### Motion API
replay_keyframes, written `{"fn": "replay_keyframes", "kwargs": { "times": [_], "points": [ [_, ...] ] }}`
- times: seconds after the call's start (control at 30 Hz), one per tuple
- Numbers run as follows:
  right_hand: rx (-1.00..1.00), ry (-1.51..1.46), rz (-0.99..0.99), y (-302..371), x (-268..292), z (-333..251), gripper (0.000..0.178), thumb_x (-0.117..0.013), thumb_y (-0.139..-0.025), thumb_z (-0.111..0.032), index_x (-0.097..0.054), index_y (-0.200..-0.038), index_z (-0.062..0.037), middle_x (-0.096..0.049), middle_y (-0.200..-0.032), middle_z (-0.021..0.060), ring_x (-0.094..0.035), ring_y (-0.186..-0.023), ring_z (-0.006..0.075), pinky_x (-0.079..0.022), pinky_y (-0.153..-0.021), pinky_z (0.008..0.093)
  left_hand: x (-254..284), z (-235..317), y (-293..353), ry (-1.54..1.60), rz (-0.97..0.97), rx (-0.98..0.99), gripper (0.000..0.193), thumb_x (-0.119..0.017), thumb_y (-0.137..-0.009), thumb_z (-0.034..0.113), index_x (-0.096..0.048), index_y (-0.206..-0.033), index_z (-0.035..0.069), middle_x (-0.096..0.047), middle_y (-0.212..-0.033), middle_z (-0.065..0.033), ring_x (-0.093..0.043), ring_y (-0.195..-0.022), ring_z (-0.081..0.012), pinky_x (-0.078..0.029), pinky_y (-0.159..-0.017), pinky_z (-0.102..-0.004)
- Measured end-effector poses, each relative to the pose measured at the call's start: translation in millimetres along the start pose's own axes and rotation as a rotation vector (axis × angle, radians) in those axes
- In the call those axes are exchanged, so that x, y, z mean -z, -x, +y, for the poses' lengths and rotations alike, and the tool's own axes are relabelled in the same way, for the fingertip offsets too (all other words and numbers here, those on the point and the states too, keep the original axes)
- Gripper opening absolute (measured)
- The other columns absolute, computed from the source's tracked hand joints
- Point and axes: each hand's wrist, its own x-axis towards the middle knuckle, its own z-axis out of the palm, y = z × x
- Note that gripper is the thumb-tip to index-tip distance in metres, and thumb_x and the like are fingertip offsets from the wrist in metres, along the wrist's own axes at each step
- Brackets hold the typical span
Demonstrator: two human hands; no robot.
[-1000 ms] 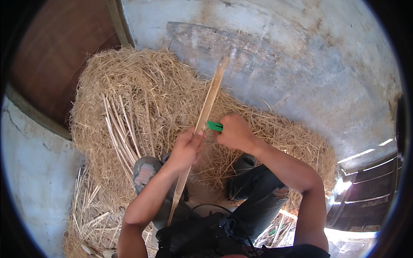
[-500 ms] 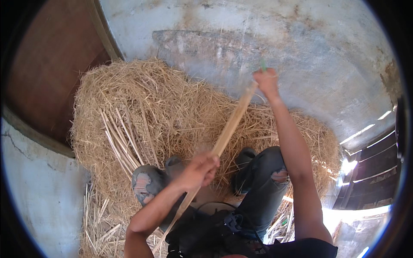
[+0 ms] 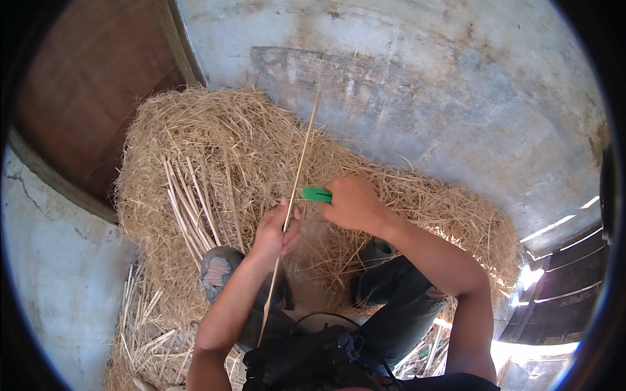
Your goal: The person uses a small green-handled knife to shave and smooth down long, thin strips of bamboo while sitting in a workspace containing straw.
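Between the fingers of my left hand [image 3: 268, 236] is a long, thin bamboo strip [image 3: 303, 155], tilted with its top leaning right. A node shows low on it, and its lower end reaches down toward my lap. My right hand [image 3: 357, 203] grips a green utility knife [image 3: 315, 194], whose tip points left, right beside the strip just above my left hand. I cannot make out the blade, nor whether it touches the strip.
A mound of straw-like shavings [image 3: 208, 124] spreads in front of me. Several pale split sticks [image 3: 191, 205] lie on it by my left knee [image 3: 220, 274] in torn jeans. Behind rises a stained grey wall [image 3: 417, 85]; a brown panel [image 3: 91, 91] stands at left.
My right hand has come down and left from beside the wall, bringing the knife next to the strip. The strip now stands steeper and shows its narrow edge; my left hand has shifted slightly up.
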Motion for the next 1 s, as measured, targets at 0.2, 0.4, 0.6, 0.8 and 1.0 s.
{"fn": "replay_keyframes", "kwargs": {
  "times": [0.2,0.4,0.6,0.8,1.0],
  "points": [
    [-0.022,0.001,-0.104,-7,-6,0,0.023,-0.068,-0.076,-0.021,-0.069,-0.071,0.0016,-0.065,-0.069,0.0246,-0.067,-0.068,0.0437,-0.055,-0.064,0.0520,-7,-3,-6,-0.037,0.046,0.014,0.045,-0.036,-0.113,0.047,-0.055,-0.100,0.008,-0.030,-0.050,0.0040,-0.023,-0.036,-0.0086,-0.022,-0.037,-0.0265],
    [-0.003,0.067,-0.100,-12,-15,9,0.022,-0.066,-0.073,-0.018,-0.069,-0.071,0.0029,-0.068,-0.072,0.0250,-0.069,-0.067,0.0418,-0.056,-0.062,0.0511,-8,-5,-5,-0.135,0.099,0.069,0.047,-0.035,-0.113,0.048,-0.056,-0.102,0.008,-0.029,-0.051,0.0044,-0.022,-0.036,-0.0089,-0.022,-0.038,-0.0263],
    [-0.328,-0.016,-0.078,-49,14,40,0.028,-0.068,-0.085,-0.024,-0.069,-0.074,0.0016,-0.066,-0.066,0.0177,-0.067,-0.058,0.0297,-0.055,-0.055,0.0452,-10,-12,2,-0.139,0.087,0.182,0.050,-0.033,-0.113,0.049,-0.056,-0.102,0.006,-0.027,-0.052,0.0050,-0.021,-0.039,-0.0081,-0.022,-0.039,-0.0255],
    [-0.628,0.016,0.189,-44,48,163,0.034,-0.064,-0.095,-0.029,-0.070,-0.084,0.0029,-0.068,-0.071,0.0150,-0.066,-0.060,0.0254,-0.053,-0.058,0.0413,-6,-30,14,-0.224,-0.209,0.250,0.055,-0.034,-0.113,0.052,-0.060,-0.106,0.004,-0.028,-0.053,0.0062,-0.022,-0.041,-0.0073,-0.021,-0.041,-0.0257],
    [-0.481,-0.219,0.206,-19,48,123,0.034,-0.065,-0.097,-0.030,-0.065,-0.102,0.0028,-0.066,-0.075,0.0143,-0.064,-0.065,0.0242,-0.049,-0.064,0.0413,-5,-6,4,-0.166,-0.117,0.109,0.049,-0.042,-0.112,0.048,-0.062,-0.105,0.003,-0.030,-0.052,0.0057,-0.025,-0.040,-0.0065,-0.022,-0.040,-0.0243]
  ]
}}
